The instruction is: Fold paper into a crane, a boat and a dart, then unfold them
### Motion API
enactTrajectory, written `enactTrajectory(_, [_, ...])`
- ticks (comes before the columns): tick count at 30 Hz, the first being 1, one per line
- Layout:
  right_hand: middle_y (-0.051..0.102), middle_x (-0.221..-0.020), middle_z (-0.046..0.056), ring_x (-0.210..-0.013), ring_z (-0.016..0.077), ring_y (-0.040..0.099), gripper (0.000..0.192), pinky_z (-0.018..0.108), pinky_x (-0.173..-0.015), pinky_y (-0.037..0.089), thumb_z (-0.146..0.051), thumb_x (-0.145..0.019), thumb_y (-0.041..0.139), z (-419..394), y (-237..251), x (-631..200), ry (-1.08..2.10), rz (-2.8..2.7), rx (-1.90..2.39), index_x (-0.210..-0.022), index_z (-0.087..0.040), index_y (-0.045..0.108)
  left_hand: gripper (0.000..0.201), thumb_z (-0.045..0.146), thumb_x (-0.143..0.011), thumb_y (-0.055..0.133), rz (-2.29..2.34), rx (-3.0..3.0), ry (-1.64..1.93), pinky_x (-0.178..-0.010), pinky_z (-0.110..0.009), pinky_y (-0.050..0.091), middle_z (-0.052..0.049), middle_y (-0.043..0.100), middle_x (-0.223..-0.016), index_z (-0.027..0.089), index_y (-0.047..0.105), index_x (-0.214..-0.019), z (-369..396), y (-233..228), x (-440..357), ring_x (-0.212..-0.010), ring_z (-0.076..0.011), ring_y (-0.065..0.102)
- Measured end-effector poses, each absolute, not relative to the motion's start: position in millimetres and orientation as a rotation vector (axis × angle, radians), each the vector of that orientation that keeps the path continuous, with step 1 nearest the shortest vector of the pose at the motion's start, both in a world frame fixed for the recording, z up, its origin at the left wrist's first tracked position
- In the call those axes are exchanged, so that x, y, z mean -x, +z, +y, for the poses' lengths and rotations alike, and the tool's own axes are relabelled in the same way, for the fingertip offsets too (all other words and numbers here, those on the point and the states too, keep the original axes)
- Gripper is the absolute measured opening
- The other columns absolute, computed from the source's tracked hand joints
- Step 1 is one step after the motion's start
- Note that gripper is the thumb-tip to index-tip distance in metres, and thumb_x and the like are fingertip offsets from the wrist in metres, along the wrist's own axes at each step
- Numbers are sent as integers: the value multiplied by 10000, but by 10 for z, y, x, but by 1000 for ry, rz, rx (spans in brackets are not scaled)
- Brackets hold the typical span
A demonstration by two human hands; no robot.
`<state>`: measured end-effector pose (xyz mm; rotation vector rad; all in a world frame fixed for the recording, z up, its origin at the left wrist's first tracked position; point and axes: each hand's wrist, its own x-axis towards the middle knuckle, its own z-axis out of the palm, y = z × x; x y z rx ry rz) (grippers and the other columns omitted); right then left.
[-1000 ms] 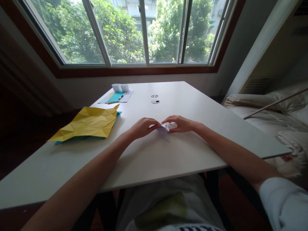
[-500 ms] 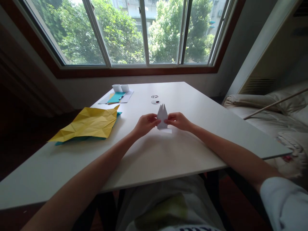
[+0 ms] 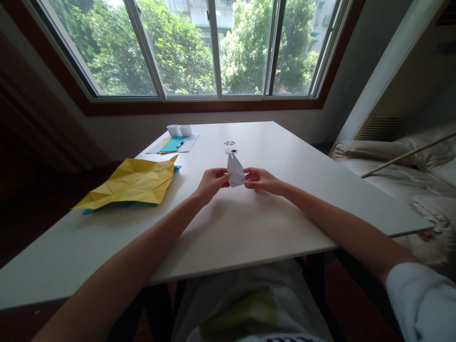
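A small piece of folded white paper (image 3: 235, 172), narrow at the top and wider below, is held up over the table between my hands. My left hand (image 3: 213, 183) pinches its left edge between thumb and fingers. On the other side, my right hand (image 3: 262, 180) has its thumb and fingertips at the paper's lower right edge, closed on it. Part of the fingers behind the paper is hidden.
Creased yellow paper (image 3: 133, 183) lies over teal paper (image 3: 121, 205) on the left of the white table (image 3: 228, 232). Farther back are teal sheets (image 3: 173, 144), a pen (image 3: 181, 143) and two small white boxes (image 3: 179, 130). Two round table inserts (image 3: 231, 151) sit beyond my hands.
The folded paper has turned and tilted to the left; its two upright points now appear as a single narrow tip. The flat flap at its bottom no longer shows. My fingers have shifted slightly.
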<state>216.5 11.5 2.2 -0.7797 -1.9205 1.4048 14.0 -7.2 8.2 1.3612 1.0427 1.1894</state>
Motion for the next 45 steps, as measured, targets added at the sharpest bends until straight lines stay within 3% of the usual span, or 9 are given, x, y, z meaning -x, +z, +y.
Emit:
enactTrajectory(4, [625, -838, 38, -670, 97, 539, 373, 218, -578, 422, -450, -726, 622, 113, -15, -2099, 1270, -1850, 860, -953, -155, 598, 375, 363, -593, 744, 1006, -1394, 1173, -660, -299, 484, -48, 668, -690, 105, 684, -858, -109, 118, -168, -629, -139, 604])
enactTrajectory(9, [599, -724, 12, -619, 91, 511, 342, 224, -560, 404, -458, -659, 672, 126, -16, -2085, 1197, -1720, 914, -774, -143, 607, 419, 492, -673, 662, 947, -1384, 1187, -630, -296, 481, -56, 667, -717, 121, 683, -866, -139, 131, -229, -605, -131, 596])
enactTrajectory(16, [563, -639, -12, -575, 85, 485, 335, 241, -563, 397, -445, -600, 713, 75, 17, -2067, 1239, -1650, 903, -670, -147, 578, 386, 355, -536, 790, 985, -1368, 1213, -680, -339, 494, -65, 692, -733, 104, 669, -803, -141, 100, -265, -675, -180, 629])
enactTrajectory(20, [555, -620, -19, -565, 84, 481, 324, 242, -563, 394, -435, -603, 714, 65, 33, -2065, 1279, -1644, 870, -673, -146, 584, 368, 338, -540, 785, 963, -1391, 1210, -644, -331, 494, -54, 677, -677, 94, 661, -787, -130, 118, -247, -628, -170, 618])
enactTrajectory(24, [554, -613, -22, -561, 80, 484, 311, 237, -562, 399, -417, -600, 724, 65, 37, -2049, 1292, -1583, 877, -662, -148, 582, 429, 322, -592, 751, 966, -1410, 1230, -663, -340, 502, -37, 668, -682, 116, 588, -931, -123, 117, -250, -635, -164, 626])
enactTrajectory(28, [586, -651, -19, -590, 82, 517, 297, 231, -577, 417, -393, -590, 741, 64, 26, -2028, 1331, -1484, 873, -676, -154, 587, 433, 297, -620, 723, 1035, -1532, 1327, -614, -301, 501, -1, 633, -822, 195, 464, -953, -93, 74, -247, -631, -136, 625])
enactTrajectory(31, [634, -749, 3, -685, 101, 576, 291, 241, -646, 453, -392, -629, 723, 57, 29, -2025, 1467, -1466, 786, -786, -165, 632, 286, 309, -675, 673, 1039, -1680, 1373, -612, -276, 487, -2, 595, -891, 187, 492, -859, -58, 41, -232, -635, -115, 606])
enactTrajectory(34, [663, -832, 24, -762, 120, 605, 307, 261, -708, 470, -374, -656, 713, 52, 29, -2029, 1522, -1488, 712, -885, -179, 651, 213, 322, -708, 646, 1020, -1696, 1375, -652, -290, 487, 3, 593, -797, 164, 548, -812, -44, 28, -232, -656, -128, 598])
enactTrajectory(45, [689, -809, 28, -746, 133, 621, 340, 287, -715, 472, -344, -640, 726, 44, 20, -2016, 1376, -1538, 747, -920, -173, 638, 310, 432, -707, 648, 958, -1502, 1267, -732, -341, 484, -25, 634, -771, 146, 588, -812, -138, 93, -282, -743, -163, 617])
